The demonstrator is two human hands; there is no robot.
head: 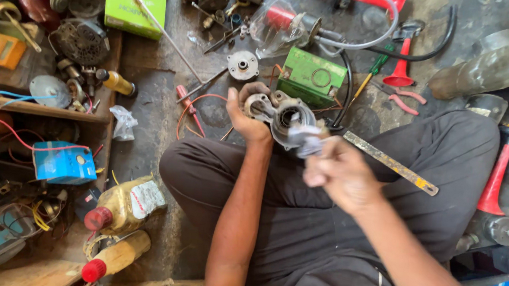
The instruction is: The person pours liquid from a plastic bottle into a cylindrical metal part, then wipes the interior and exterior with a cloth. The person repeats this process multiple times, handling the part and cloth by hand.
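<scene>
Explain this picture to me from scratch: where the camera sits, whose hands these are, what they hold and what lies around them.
The single picture comes from a camera worn on a person's head, looking down at their lap and hands as they sit cross-legged on a dirty workshop floor. No machine is involved, only two bare hands. The left hand grips a grey metal motor housing. The right hand is blurred; it seems to press a pale cloth or paper against that housing. Ahead lie a green box-shaped part, a red-handled screwdriver, red-handled pliers and a red funnel. A metal ruler rests on the person's right knee. Two bottles with red caps lie at the left.
</scene>
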